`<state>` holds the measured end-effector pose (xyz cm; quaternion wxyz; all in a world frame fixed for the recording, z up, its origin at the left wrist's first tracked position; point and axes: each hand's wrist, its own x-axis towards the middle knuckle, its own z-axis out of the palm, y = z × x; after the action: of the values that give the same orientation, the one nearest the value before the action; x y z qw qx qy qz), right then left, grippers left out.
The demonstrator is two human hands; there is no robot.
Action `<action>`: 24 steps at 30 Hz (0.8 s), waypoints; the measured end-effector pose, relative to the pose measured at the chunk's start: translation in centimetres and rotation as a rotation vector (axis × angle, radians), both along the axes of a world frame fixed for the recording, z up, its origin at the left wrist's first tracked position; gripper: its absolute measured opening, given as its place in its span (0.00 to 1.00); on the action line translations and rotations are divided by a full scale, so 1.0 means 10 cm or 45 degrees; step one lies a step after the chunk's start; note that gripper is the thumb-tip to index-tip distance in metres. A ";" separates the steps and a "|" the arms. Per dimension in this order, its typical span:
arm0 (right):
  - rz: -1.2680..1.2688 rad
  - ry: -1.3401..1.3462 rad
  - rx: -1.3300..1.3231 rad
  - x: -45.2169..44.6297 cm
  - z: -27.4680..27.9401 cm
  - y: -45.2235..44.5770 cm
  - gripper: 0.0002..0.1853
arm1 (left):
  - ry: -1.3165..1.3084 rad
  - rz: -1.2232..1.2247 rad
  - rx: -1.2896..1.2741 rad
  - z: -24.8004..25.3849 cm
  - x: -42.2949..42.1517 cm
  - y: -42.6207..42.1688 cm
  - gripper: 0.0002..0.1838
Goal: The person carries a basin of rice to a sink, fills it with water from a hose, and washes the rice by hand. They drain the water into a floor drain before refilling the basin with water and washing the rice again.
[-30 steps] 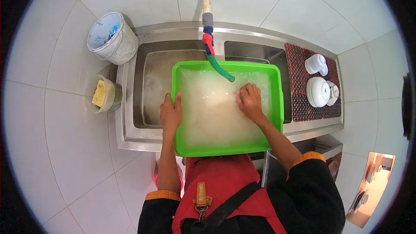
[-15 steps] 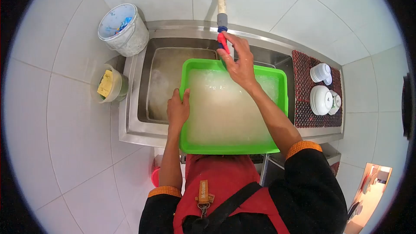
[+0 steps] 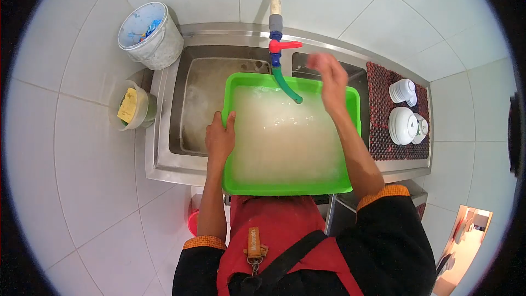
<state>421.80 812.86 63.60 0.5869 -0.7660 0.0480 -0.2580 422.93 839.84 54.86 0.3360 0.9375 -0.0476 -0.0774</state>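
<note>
A green basin [image 3: 231, 172] full of cloudy, whitish water [image 3: 285, 142] rests over the front of the sink. My left hand [image 3: 220, 136] is closed on the basin's left rim, thumb on the inner side. My right hand [image 3: 330, 79], blurred by motion, is in the air above the basin's back right corner, to the right of the tap; its fingers are smeared. The tap's red handle [image 3: 286, 46] points sideways to the right. A green hose [image 3: 285, 86] hangs from the tap over the basin.
Behind the basin is a steel sink [image 3: 163, 151] with murky water in its left bowl. At the left stand a white bucket [image 3: 159, 44] and a plastic container [image 3: 143, 111] with a yellow sponge [image 3: 127, 105]. White bowls [image 3: 402, 126] and cups [image 3: 401, 91] sit on a dark red mat [image 3: 382, 115].
My right hand went from the water to the tap handle, then let go and moved right. The red handle has turned from pointing downward to sideways. My left hand stays on the rim.
</note>
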 end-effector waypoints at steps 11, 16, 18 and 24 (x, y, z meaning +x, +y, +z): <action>-0.560 0.443 -0.527 -0.97 -1.24 -0.34 0.17 | -0.726 -0.304 0.537 0.06 -0.12 -0.32 0.24; -0.684 0.528 -0.684 -0.98 -1.35 -0.28 0.27 | -0.549 -0.410 0.158 -0.23 0.04 -0.77 0.26; -0.687 0.580 -0.622 -0.97 -1.46 -0.33 0.29 | -0.232 -0.187 -0.068 -0.34 0.07 -0.86 0.27; -0.614 0.669 -0.085 -1.02 -1.68 -0.25 0.33 | -0.158 -0.066 -0.329 -0.69 0.01 -0.90 0.27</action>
<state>411.60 810.35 46.84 0.4515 -0.7914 0.3683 -0.1848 423.02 830.81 48.00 0.4483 0.8878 -0.1022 -0.0210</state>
